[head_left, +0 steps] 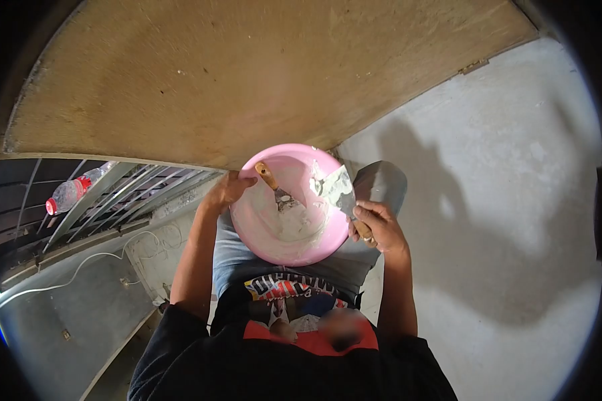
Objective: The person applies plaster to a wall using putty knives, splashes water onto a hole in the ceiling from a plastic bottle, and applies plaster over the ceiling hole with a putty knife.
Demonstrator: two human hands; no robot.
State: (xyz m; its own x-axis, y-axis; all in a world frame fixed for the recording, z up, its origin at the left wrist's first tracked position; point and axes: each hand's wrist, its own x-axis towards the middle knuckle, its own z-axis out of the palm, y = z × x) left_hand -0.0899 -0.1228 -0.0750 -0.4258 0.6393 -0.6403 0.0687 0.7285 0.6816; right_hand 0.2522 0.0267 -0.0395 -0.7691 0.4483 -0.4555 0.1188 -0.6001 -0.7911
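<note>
A pink plastic basin (245,224) rests on my lap, with white putty (294,222) smeared over its bottom and wall. My left hand (229,190) grips the basin's left rim. In my right hand (381,226) is a putty knife (344,194), held by its wooden handle. Its wide blade is coated with white putty and lies over the basin's right rim. A second putty knife (267,175) leans inside the basin, handle up toward the far rim, its blade end in the putty.
A large brown wooden board (261,80) spans the area ahead, close beyond the basin. To the left are metal window bars (107,200) with a plastic bottle (68,196) lying by them. A white cable (80,267) hangs below. At right is a grey plastered wall (488,200).
</note>
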